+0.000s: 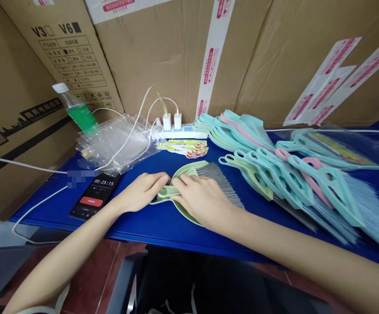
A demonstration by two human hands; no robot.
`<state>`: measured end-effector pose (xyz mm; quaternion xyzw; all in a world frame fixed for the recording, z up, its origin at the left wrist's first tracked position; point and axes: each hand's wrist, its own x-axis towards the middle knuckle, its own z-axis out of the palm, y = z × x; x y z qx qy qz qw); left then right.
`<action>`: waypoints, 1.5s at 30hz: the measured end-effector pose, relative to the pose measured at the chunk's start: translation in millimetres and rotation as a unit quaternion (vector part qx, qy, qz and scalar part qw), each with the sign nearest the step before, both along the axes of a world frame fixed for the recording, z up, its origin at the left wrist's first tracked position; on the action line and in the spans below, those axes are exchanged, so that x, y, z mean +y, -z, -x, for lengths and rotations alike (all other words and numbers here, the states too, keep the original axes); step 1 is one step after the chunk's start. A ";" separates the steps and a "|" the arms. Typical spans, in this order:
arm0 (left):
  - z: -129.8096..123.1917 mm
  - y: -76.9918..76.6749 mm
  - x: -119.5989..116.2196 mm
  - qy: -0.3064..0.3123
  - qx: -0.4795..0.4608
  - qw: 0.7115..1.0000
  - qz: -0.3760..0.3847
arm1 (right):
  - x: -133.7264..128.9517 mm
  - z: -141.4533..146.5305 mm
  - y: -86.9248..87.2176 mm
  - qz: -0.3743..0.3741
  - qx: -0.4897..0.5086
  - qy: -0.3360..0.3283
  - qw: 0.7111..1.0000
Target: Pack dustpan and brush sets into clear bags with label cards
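A light green dustpan (pixel 184 169) lies on the blue table, with a matching green hand brush (pixel 169 191) on top of it. The grey bristles (pixel 222 179) point away to the right. My left hand (pixel 145 189) is closed at the handle end, its thumb and fingers pinching the stacked handles. My right hand (pixel 204 196) curls over the brush's head and the dustpan, hiding much of both. Just right of them are several hand brushes (pixel 271 174) in green, turquoise and pink, overlapping in a row. Behind those sit several stacked dustpans (pixel 238 128).
Clear plastic bags (pixel 117 141) and a green-labelled bottle (pixel 80 114) lie at the back left. A phone (pixel 94 196) showing a timer is near the front edge. A power strip (pixel 184 131), label strips (pixel 186 147), a bagged set (pixel 336 148) and cardboard boxes (pixel 173 56) line the back.
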<state>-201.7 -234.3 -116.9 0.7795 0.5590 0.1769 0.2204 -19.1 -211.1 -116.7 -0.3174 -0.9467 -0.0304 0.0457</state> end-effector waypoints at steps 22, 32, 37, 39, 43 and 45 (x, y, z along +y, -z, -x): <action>-6.1 -3.4 24.1 0.101 -0.067 0.989 0.081 | 32.9 -92.1 17.3 0.210 0.062 -0.104 0.970; -15.7 14.2 21.9 0.015 -0.244 0.953 0.176 | 23.7 -84.1 30.2 0.159 0.044 -0.107 0.981; -14.5 15.8 19.2 0.000 -0.288 0.939 0.188 | 24.9 -84.9 34.7 0.137 0.061 -0.110 0.983; -14.3 15.6 19.1 -0.003 -0.291 0.939 0.182 | 25.2 -84.2 35.7 0.135 0.067 -0.111 0.982; -14.0 15.3 19.3 -0.003 -0.289 0.941 0.178 | 24.9 -82.3 35.9 0.136 0.074 -0.110 0.982; -13.7 15.3 19.5 -0.002 -0.287 0.942 0.177 | 24.3 -81.5 35.3 0.138 0.072 -0.105 0.982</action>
